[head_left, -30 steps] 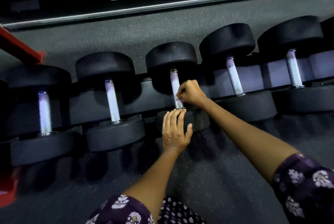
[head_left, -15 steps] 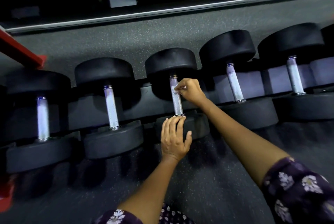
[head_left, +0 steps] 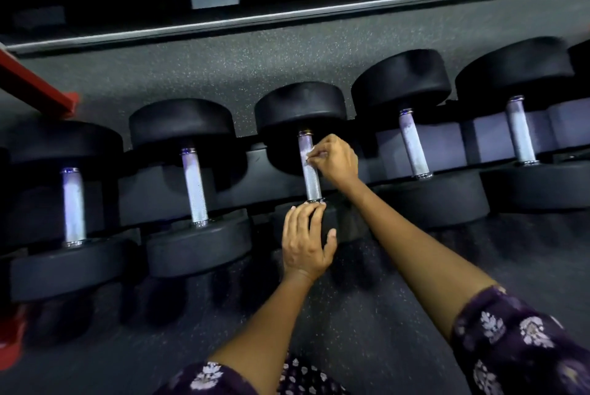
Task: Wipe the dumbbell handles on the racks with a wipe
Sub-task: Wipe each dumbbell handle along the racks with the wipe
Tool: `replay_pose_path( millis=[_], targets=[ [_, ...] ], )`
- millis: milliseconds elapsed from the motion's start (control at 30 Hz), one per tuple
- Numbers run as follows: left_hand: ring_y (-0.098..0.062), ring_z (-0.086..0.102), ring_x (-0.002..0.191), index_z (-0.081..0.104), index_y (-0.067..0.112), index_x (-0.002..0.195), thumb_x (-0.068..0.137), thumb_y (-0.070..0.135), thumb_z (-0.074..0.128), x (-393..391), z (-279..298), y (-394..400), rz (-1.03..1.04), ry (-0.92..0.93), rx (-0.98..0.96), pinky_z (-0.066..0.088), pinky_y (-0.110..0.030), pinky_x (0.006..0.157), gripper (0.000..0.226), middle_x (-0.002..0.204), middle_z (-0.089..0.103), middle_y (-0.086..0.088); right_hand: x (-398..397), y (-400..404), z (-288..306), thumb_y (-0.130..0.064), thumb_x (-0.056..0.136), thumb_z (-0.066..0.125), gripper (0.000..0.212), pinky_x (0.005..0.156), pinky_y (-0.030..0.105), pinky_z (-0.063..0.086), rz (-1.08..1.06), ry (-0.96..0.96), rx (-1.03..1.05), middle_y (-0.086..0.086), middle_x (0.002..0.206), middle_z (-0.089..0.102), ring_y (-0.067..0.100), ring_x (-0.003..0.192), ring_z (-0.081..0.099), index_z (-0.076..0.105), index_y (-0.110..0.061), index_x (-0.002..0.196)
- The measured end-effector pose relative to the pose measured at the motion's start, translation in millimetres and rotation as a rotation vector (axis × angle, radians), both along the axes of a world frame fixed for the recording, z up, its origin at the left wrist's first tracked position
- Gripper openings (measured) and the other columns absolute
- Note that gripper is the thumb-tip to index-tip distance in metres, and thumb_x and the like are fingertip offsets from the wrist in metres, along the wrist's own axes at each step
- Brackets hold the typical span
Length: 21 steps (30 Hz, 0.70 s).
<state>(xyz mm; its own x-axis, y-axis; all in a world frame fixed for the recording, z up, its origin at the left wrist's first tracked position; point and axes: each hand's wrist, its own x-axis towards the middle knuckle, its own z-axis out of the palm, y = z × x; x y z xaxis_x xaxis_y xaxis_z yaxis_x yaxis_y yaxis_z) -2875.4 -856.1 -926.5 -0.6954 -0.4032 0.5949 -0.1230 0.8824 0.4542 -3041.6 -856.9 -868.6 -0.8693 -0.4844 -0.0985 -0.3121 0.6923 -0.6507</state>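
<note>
Both hands stay at the middle dumbbell handle point(head_left: 310, 171): right hand point(head_left: 335, 160) pinching higher, left hand point(head_left: 306, 240) still flat.

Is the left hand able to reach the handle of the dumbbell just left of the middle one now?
Probably yes. The left hand rests open on the middle dumbbell's near head, holding nothing, and the neighbouring handle lies close to its left, bare, with nothing between them.

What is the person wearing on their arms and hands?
Both hands are bare: no gloves on the left hand or the right hand. The forearms are bare too. Higher up, each arm has a dark purple sleeve with a pale flower print. I can't make out any rings or watch.
</note>
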Motion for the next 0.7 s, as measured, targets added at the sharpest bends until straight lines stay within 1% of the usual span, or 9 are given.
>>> replay_pose_path(
  millis=[67,133,267,333,467,500,600,633,700],
  targets=[
    [-0.026,0.053,0.108,0.052,0.006,0.121,0.101,0.037,0.03,1.0,-1.1,0.0,0.0,0.001,-0.004,0.038,-0.042,0.103,0.043,0.109,0.065,-0.017,16.7,3.4,-5.6,-0.026,0.074,0.076,0.015,0.076,0.029,0.043,0.045,0.007,0.056,0.002,0.102,0.06,0.016,0.09,0.059,0.075,-0.013,0.082],
    [-0.026,0.052,0.109,0.052,0.006,0.121,0.101,0.037,0.03,1.4,-1.3,1.0,-0.004,-0.005,-0.001,0.036,-0.041,0.105,0.043,0.11,0.064,-0.016,20.0,2.2,-6.4,-0.02,0.075,0.074,0.015,0.075,0.032,0.045,0.103,0.011,0.092,0.008,0.102,0.064,0.024,0.09,0.062,0.075,-0.009,0.086],
    [-0.025,0.052,0.109,0.052,0.006,0.121,0.101,0.038,0.03,0.2,-1.9,0.5,-0.009,0.003,-0.001,0.035,-0.041,0.106,0.043,0.116,0.056,-0.01,-12.0,-11.8,6.6,-0.011,0.07,0.074,0.015,0.059,0.019,0.036,-0.106,-0.053,-0.098,0.016,0.082,0.071,0.015,0.069,0.058,0.074,-0.004,0.084],
    [-0.026,0.053,0.109,0.052,0.006,0.121,0.101,0.037,0.03,-0.5,-1.0,-0.2,-0.001,0.008,-0.008,0.036,-0.042,0.105,0.043,0.116,0.054,-0.01,-13.1,-11.4,7.0,-0.007,0.072,0.07,0.01,0.061,0.021,0.04,-0.155,-0.049,-0.121,0.017,0.077,0.07,0.018,0.067,0.059,0.073,-0.004,0.08],
    [-0.026,0.053,0.109,0.052,0.007,0.121,0.101,0.037,0.031,-0.3,-0.3,-0.3,-0.012,0.016,-0.003,0.035,-0.041,0.105,0.043,0.116,0.055,-0.01,7.9,8.7,-2.3,-0.004,0.077,0.067,0.011,0.071,0.024,0.043,0.008,-0.005,-0.073,0.019,0.085,0.07,0.026,0.08,0.065,0.074,0.0,0.084],
    [-0.025,0.053,0.109,0.052,0.007,0.121,0.101,0.038,0.03,-0.3,-0.3,-0.3,-0.011,0.014,0.0,0.036,-0.042,0.105,0.043,0.116,0.055,-0.01,5.8,11.8,-2.4,-0.003,0.077,0.068,0.011,0.071,0.023,0.043,0.026,-0.002,-0.08,0.019,0.088,0.07,0.023,0.08,0.066,0.073,0.002,0.085],
    [-0.025,0.053,0.109,0.052,0.007,0.121,0.101,0.038,0.03,-0.3,-1.1,-0.2,-0.008,0.017,-0.004,0.036,-0.042,0.105,0.043,0.116,0.056,-0.01,-7.5,1.6,3.4,0.003,0.077,0.065,0.013,0.059,0.007,0.039,-0.064,-0.054,-0.171,0.023,0.087,0.07,-0.001,0.066,0.059,0.072,0.007,0.088],
    [-0.025,0.052,0.109,0.052,0.007,0.121,0.101,0.038,0.03,-0.5,-1.8,0.1,-0.008,0.016,-0.006,0.036,-0.042,0.105,0.043,0.117,0.054,-0.009,-8.5,-3.6,3.0,0.004,0.078,0.062,0.014,0.059,0.009,0.04,-0.109,-0.057,-0.201,0.024,0.087,0.07,0.003,0.067,0.059,0.071,0.007,0.088],
    [-0.025,0.052,0.109,0.052,0.007,0.121,0.101,0.037,0.031,-1.1,-1.7,0.5,-0.006,0.023,-0.002,0.035,-0.041,0.106,0.042,0.118,0.052,-0.008,-1.1,-10.2,-1.6,0.004,0.079,0.06,0.016,0.07,0.019,0.043,-0.142,-0.007,-0.227,0.024,0.089,0.069,0.021,0.077,0.063,0.071,0.007,0.089]
  ],
)
